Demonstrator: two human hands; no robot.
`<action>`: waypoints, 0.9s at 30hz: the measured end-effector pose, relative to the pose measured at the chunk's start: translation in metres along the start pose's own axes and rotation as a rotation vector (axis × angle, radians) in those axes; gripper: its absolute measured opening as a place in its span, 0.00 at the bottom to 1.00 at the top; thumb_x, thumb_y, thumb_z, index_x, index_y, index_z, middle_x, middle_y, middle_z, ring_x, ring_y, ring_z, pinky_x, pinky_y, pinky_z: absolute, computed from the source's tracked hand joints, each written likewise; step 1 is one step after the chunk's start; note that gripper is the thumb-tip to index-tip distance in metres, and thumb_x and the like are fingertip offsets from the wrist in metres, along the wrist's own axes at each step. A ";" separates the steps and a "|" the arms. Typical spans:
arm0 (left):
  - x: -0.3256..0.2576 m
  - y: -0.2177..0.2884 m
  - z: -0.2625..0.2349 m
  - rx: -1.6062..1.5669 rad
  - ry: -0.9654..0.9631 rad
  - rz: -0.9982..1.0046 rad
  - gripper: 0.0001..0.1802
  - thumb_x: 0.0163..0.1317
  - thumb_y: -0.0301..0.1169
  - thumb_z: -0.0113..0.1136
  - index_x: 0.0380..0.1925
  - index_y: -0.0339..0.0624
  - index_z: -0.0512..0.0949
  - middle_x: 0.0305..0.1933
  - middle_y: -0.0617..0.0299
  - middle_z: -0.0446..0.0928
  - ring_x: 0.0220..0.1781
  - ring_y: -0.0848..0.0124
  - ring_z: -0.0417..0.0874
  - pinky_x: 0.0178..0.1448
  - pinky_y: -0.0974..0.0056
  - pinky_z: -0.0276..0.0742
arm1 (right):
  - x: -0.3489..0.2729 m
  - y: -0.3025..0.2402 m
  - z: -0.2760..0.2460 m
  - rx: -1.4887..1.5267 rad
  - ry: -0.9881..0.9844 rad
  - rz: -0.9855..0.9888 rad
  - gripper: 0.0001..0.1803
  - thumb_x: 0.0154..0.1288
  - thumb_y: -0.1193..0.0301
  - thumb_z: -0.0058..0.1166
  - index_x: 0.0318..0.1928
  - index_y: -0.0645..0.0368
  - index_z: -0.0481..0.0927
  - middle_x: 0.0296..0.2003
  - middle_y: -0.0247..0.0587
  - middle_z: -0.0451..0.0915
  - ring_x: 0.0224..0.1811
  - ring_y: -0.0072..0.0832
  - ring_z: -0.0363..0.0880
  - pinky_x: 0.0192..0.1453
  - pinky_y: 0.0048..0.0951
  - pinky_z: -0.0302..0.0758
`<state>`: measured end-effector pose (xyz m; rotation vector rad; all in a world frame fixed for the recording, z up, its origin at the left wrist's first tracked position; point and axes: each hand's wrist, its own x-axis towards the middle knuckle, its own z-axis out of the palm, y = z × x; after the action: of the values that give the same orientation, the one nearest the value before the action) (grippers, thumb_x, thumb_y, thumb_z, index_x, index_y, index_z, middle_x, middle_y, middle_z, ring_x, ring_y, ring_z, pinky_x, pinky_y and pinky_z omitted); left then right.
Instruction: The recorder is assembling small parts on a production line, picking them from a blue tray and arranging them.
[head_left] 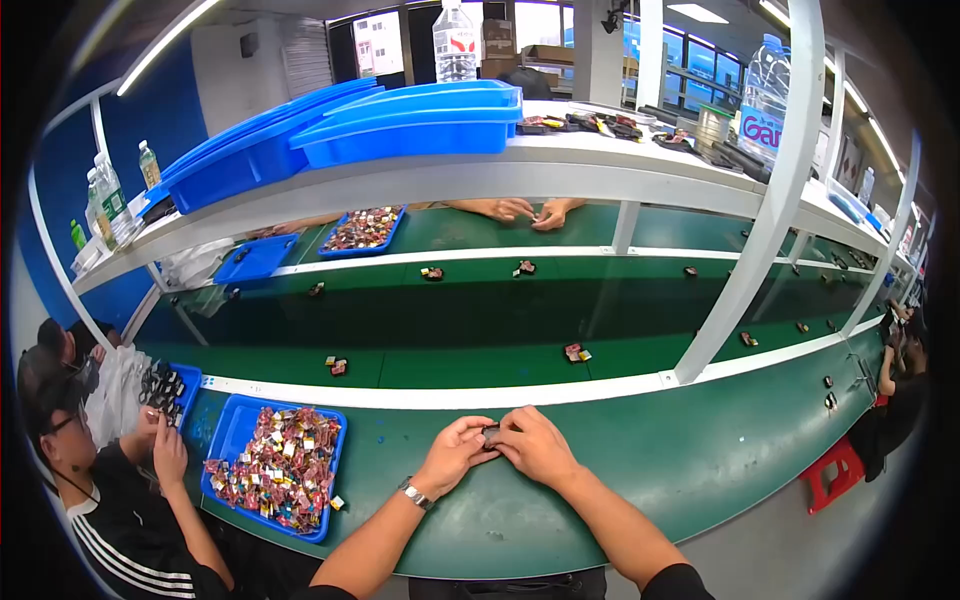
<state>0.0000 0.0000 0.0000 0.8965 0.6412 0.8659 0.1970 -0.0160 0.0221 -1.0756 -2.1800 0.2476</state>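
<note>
My left hand (455, 456) and my right hand (535, 443) meet over the green tabletop (620, 440). Between their fingertips they hold a small dark casing (490, 435), mostly covered by the fingers, so its exact kind is hidden. A watch with a metal band circles my left wrist. To the left of my left hand stands a blue tray (340, 450) heaped with small red, white and yellow electronic parts (275, 465). One loose part (337, 503) lies just outside its right rim.
A green conveyor belt (460, 345) carries scattered small assemblies (576, 353). Overhead, a white shelf (570, 155) holds blue trays (410, 130) and bottles (455, 45). A co-worker (110, 480) sits at the left beside a tray of black parts (165, 385); another person's hands (525, 211) work across the belt.
</note>
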 end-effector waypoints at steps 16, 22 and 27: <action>-0.001 0.002 -0.003 0.005 -0.126 0.021 0.21 0.69 0.20 0.54 0.61 0.37 0.67 0.60 0.54 0.75 0.61 0.66 0.78 0.67 0.57 0.76 | 0.002 -0.006 -0.002 0.189 0.077 0.127 0.04 0.57 0.72 0.63 0.34 0.57 0.84 0.53 0.37 0.76 0.58 0.39 0.72 0.57 0.37 0.75; 0.000 0.003 -0.004 0.025 -0.099 -0.025 0.17 0.71 0.22 0.51 0.60 0.38 0.68 0.60 0.55 0.75 0.61 0.67 0.78 0.65 0.59 0.77 | 0.000 -0.008 -0.007 0.244 0.028 0.067 0.04 0.57 0.73 0.63 0.34 0.56 0.84 0.52 0.39 0.77 0.58 0.39 0.73 0.56 0.37 0.76; -0.001 0.003 -0.004 0.018 -0.104 -0.016 0.16 0.73 0.23 0.49 0.59 0.38 0.68 0.60 0.56 0.75 0.61 0.68 0.78 0.65 0.59 0.77 | -0.002 -0.013 0.000 0.221 0.090 0.100 0.04 0.56 0.73 0.62 0.33 0.57 0.83 0.51 0.39 0.78 0.57 0.40 0.74 0.57 0.36 0.75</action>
<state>-0.0047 0.0021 0.0001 0.9452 0.5655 0.7952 0.1895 -0.0256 0.0265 -1.0509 -1.9699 0.4650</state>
